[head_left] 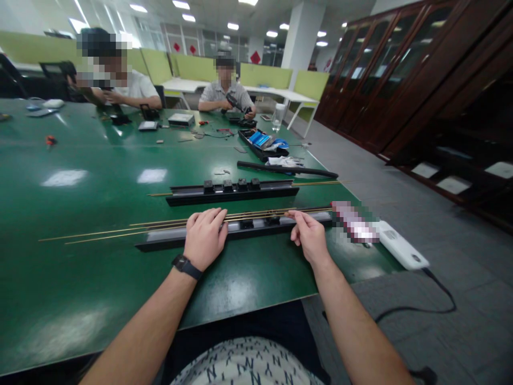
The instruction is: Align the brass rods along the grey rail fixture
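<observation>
Across the near part of the green table lies a long black channel-shaped rail (264,229) with a grey inner face and small black blocks in it. Several thin brass-coloured rods (100,233) run along its top and stick out well past its left end. My left hand (205,238), with a dark watch on the wrist, is closed over the rail and the rods, its fingers on the far side and the thumb nearer me. Further right, my right hand (309,235) pinches at a brass rod above the rail; its fingertips partly hide the spot.
Beyond lies a second black rail (232,193) with black blocks and rods. Behind it are a black strip (286,170), white gloves (284,161) and a black tray (264,152) of blue items. A white power strip (403,246) sits at the right edge. Two people sit across the table.
</observation>
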{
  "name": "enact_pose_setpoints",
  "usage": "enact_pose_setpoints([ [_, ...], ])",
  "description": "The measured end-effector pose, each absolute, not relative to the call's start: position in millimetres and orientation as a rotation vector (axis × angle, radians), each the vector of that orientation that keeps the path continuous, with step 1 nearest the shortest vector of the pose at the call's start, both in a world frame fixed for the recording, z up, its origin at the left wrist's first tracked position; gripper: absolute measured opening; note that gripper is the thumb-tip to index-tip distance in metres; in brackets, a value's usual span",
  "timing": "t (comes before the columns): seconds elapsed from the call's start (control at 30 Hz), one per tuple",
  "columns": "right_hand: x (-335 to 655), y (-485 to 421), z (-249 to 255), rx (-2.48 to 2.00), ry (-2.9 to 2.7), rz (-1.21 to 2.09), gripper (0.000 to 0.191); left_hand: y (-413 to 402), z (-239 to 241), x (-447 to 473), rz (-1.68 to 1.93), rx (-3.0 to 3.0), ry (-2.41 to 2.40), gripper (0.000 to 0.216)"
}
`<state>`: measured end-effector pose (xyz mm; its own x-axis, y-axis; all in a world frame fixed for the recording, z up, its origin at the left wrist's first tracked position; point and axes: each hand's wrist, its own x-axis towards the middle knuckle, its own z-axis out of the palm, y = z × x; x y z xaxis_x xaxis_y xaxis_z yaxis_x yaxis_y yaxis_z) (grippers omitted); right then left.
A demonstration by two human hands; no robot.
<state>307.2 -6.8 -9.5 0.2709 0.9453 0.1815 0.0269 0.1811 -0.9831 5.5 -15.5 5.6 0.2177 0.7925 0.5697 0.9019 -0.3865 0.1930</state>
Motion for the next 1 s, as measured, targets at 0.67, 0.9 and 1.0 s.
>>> enact_pose_setpoints([
  [0.67,316,4,-9,-1.245,-0.782,0.623,0.042,-16,8,5,-0.908,-2.312,-1.631,0.036],
  [0.9,317,5,-10,-1.266,-0.782,0.607,0.043,-16,7,5,-0.886,-2.320,-1.629,0.036],
  [1.0,318,5,-11,-1.271,-0.788,0.601,0.044,-15,6,5,-0.880,-2.315,-1.628,0.035],
])
